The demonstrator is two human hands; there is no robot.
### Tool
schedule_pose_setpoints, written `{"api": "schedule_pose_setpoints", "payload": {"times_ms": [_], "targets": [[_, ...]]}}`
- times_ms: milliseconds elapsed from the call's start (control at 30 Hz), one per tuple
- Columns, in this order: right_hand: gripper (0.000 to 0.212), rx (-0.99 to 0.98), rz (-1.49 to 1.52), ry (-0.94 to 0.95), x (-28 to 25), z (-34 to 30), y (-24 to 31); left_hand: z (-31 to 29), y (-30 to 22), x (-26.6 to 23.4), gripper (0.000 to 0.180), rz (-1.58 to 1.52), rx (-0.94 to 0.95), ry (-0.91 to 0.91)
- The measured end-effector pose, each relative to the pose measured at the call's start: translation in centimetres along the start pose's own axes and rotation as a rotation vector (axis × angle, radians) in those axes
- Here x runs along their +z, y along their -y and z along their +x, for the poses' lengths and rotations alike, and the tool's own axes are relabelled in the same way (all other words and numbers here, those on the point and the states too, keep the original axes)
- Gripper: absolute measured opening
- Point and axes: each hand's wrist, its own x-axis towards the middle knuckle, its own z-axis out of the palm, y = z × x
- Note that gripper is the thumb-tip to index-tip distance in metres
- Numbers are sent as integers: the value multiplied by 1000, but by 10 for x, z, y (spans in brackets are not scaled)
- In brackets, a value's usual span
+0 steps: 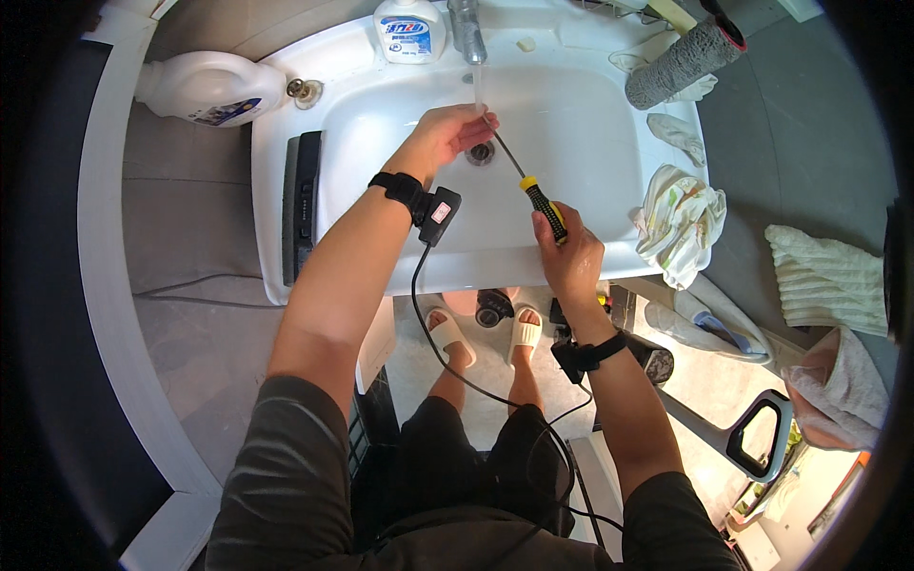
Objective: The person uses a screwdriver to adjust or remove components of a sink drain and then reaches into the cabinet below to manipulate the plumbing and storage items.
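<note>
A screwdriver [510, 155] with a yellow-and-black handle and a thin metal shaft slants over the white sink basin [581, 133]. My right hand [573, 255] is closed around the handle's near end. At the far end of the shaft, my left hand [455, 131] has its fingers bent about the tip, which they partly hide. Water runs from the metal faucet [467, 33] onto the fingers and the tip. Below them lies the drain [480, 153]. Both wrists wear black straps with small boxes and cables.
A white pump bottle [409, 33] stands left of the faucet, a white jug [211, 88] farther left. On the left rim lies a dark flat bar [303, 205]. A grey roller brush [682, 67] and a crumpled cloth [681, 221] rest on the right rim; towels [826, 276] hang beyond.
</note>
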Motion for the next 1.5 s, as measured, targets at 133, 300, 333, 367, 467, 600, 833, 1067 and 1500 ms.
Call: {"api": "schedule_pose_setpoints", "payload": {"times_ms": [133, 300, 333, 367, 467, 600, 833, 1067, 1500], "targets": [[34, -107, 0, -116, 1, 6, 0, 2, 3, 8, 19, -33, 35, -54], [31, -303, -52, -263, 3, 7, -4, 3, 8, 13, 19, -27, 83, -118], [33, -230, -33, -204, 2, 5, 0, 3, 10, 12, 18, -44, 95, -118], [34, -156, -14, -145, 1, 3, 2, 2, 10, 10, 18, -43, 93, -121], [38, -121, -136, 6, 0, 1, -9, -8, 5, 17, 17, -95, 91, 109], [31, -116, -42, -92, 4, 4, -2, -10, 0, 25, 17, -35, 16, -17], [34, -287, -132, -224, 3, 5, -5, 1, 12, 29, 20, 61, 15, -216], [32, -5, -60, -32, -1, 0, -1, 0, 14, 13, 24, -95, 79, -62], [32, -256, -130, -241, 2, 3, -3, -3, 3, 14, 27, 22, 21, -24]]}}
